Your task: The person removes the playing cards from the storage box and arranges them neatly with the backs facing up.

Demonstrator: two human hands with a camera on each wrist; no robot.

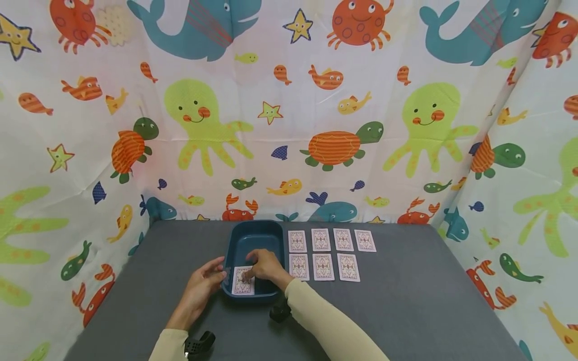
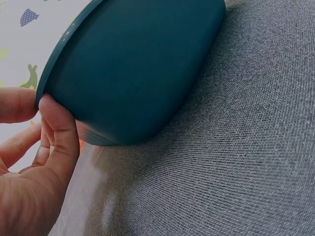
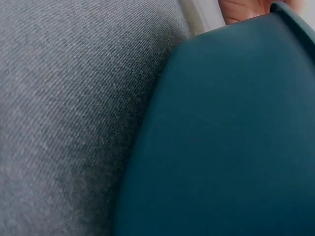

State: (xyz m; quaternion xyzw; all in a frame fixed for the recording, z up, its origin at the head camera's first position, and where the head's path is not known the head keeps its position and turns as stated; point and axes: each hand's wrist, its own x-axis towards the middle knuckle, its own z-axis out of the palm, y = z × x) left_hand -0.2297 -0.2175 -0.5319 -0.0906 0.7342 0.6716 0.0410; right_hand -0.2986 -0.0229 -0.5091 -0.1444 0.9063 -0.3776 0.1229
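A dark teal tray (image 1: 257, 299) stands on the grey table. My left hand (image 1: 204, 286) is at its left side, and the left wrist view shows the thumb and a finger of that hand (image 2: 49, 147) pinching the rim (image 2: 42, 86). Over the inside of the tray, my right hand (image 1: 269, 266) reaches in from the right. Its fingers are bent and hold a patterned playing card (image 1: 243, 288) by the upper right part, back side up, in the near left corner. In the right wrist view the tray's outer wall (image 3: 221, 128) hides that hand.
To the right of the tray, several playing cards lie back side up in two rows, among them one at the far row's end (image 1: 365, 241) and one in the near row (image 1: 348, 267). A printed sea-animal curtain (image 1: 271, 135) surrounds the grey table (image 1: 406, 301).
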